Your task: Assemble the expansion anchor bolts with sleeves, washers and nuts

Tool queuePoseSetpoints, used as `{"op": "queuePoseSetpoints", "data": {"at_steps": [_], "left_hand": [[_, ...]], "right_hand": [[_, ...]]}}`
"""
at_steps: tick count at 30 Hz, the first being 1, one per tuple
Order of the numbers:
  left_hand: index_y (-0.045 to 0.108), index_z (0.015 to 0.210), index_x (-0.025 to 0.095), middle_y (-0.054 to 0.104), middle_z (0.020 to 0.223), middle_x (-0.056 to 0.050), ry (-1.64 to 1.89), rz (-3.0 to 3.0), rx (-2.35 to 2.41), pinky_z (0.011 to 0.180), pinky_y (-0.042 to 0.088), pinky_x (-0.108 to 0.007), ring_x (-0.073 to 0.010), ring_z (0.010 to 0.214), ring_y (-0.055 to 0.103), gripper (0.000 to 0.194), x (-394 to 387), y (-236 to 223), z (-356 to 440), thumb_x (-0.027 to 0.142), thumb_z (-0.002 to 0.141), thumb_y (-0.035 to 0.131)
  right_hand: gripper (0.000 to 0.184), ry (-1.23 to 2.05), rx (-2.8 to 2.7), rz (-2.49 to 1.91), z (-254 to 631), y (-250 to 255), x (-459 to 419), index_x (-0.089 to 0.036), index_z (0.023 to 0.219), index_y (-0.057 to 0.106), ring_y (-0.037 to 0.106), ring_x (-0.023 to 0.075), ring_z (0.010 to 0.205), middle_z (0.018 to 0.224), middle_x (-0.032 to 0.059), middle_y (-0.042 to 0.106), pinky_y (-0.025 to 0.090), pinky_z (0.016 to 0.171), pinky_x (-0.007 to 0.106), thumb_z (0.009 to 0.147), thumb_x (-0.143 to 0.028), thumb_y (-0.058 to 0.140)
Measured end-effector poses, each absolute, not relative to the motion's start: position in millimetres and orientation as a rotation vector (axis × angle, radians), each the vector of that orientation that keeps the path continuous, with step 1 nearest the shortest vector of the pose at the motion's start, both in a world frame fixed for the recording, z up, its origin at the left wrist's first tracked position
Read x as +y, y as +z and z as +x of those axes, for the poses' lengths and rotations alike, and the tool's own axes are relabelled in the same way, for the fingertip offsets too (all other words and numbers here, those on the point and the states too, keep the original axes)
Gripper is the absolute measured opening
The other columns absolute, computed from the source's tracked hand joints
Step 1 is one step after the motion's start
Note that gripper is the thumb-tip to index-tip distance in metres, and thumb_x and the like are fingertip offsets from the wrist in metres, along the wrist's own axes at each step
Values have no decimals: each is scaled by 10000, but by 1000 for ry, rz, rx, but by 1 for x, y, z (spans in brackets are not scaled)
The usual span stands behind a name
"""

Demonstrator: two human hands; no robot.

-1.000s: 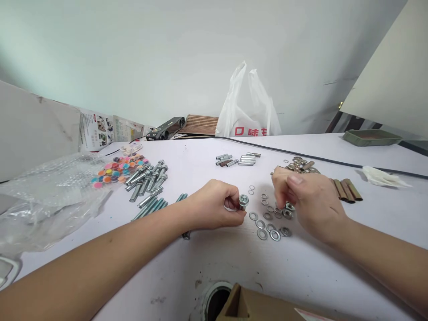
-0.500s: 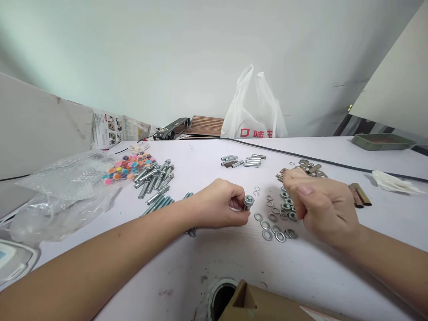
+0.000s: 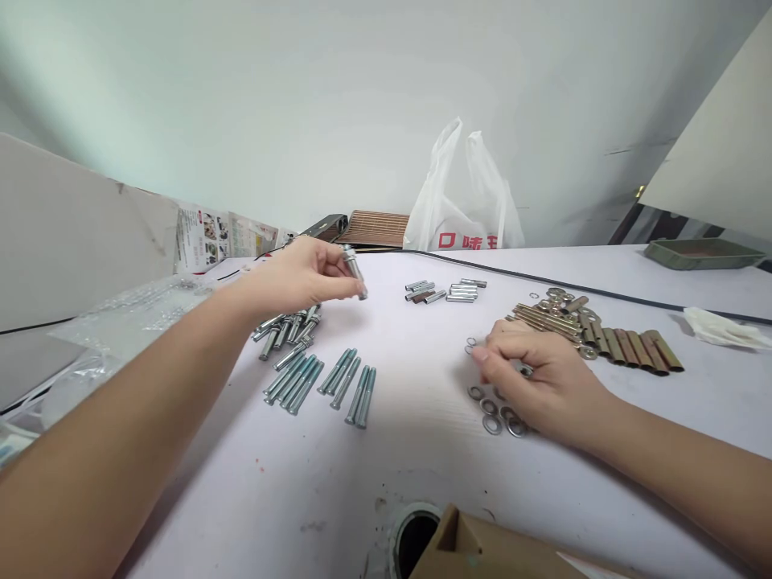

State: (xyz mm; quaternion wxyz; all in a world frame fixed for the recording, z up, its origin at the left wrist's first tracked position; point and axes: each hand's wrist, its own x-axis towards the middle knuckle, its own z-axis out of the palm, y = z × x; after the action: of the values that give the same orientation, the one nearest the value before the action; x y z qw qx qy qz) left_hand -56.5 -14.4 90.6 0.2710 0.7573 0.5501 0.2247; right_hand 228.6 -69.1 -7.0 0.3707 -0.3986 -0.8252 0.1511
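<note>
My left hand (image 3: 298, 276) is raised over the left part of the white table (image 3: 422, 466) and pinches an assembled silver bolt (image 3: 355, 272) by its upper end. Below it lies a heap of assembled bolts (image 3: 289, 331). Nearer me, several bare silver bolts (image 3: 329, 382) lie in rows. My right hand (image 3: 536, 378) rests palm down on a scatter of washers and nuts (image 3: 494, 414), fingers curled over them; what they hold, if anything, is hidden.
Brass-coloured sleeves (image 3: 627, 347) and rings lie right of my right hand. Short silver sleeves (image 3: 443, 290) sit mid-table. A white plastic bag (image 3: 464, 213), a black cable (image 3: 603, 289), a green tray (image 3: 700, 252), crumpled clear wrap (image 3: 121, 322), a table hole (image 3: 416, 539) and a cardboard box (image 3: 482, 551) surround them.
My left hand has lifted the bolt from the table's middle and carried it left and back, over the heap. My right hand has dropped back onto the washers. The view shifted.
</note>
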Motion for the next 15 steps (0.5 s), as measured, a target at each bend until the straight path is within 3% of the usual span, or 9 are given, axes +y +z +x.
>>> {"op": "queuePoseSetpoints", "data": {"at_steps": [2, 3, 5, 7, 11, 15], "left_hand": [[692, 833, 150, 698, 786, -38, 567, 2030, 1267, 656, 457, -249, -133, 730, 616, 199, -14, 81, -40, 326, 741, 680], [679, 810, 153, 694, 779, -32, 507, 2025, 1159, 676, 468, -252, -132, 732, 621, 160, -16, 76, -31, 303, 760, 655], [636, 771, 158, 677, 767, -21, 352, 2003, 988, 697, 480, -256, -132, 737, 631, 149, -23, 69, -15, 292, 816, 588], [605, 792, 166, 668, 782, -23, 199, 1967, 868, 718, 493, -264, -142, 765, 651, 187, -34, 65, -3, 313, 872, 523], [573, 882, 189, 681, 747, -26, -49, 1941, 822, 663, 496, -256, -153, 726, 663, 134, -47, 65, 4, 279, 895, 476], [622, 933, 191, 705, 830, -39, -138, 1967, 865, 672, 500, -235, -164, 815, 681, 142, -46, 65, 1, 216, 863, 501]], "right_hand": [[151, 373, -2128, -1058, 225, -4, -73, -222, 810, 627, 545, 167, 695, 689, 6, 597, 417, 656, 335, 906, -291, 533], [125, 368, -2119, -1062, 223, -2, -74, -227, 963, 629, 565, 172, 743, 764, 11, 623, 432, 681, 335, 906, -288, 536], [310, 348, -2087, -1048, 221, 1, -76, -237, 1230, 544, 587, 177, 828, 876, 19, 643, 453, 756, 346, 925, -289, 518], [424, 320, -2078, -1013, 221, 2, -75, -239, 1369, 449, 588, 183, 910, 952, 32, 653, 447, 857, 371, 950, -288, 492], [327, 278, -2133, -921, 224, -1, -69, -244, 1284, 556, 573, 193, 929, 942, 43, 680, 440, 869, 388, 966, -253, 480], [236, 237, -2179, -861, 226, -2, -69, -251, 1166, 614, 559, 210, 909, 924, 47, 694, 430, 848, 402, 939, -261, 548]]}}
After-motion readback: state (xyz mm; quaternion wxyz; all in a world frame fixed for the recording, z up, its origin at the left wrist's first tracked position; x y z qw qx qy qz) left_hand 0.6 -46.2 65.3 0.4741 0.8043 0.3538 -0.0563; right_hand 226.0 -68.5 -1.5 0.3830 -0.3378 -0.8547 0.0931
